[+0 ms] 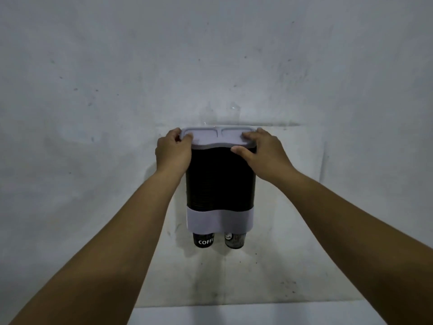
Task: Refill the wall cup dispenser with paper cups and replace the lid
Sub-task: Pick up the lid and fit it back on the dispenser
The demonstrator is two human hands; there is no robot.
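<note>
A wall cup dispenser (220, 179) hangs on the wall, its clear body filled with dark stacked cups and a grey band (220, 220) across the bottom. Two black paper cups poke out below: the left cup (203, 240) reads "COFF", the right cup (235, 240) sits beside it. A grey lid (218, 137) lies on top of the dispenser. My left hand (173, 150) grips the lid's left end, fingers curled over its edge. My right hand (260, 151) holds the right end, fingers on top and thumb under the front rim.
A stained grey-white wall (93, 90) fills the view around the dispenser. A lighter patch (257, 315) shows at the bottom edge, below a horizontal seam.
</note>
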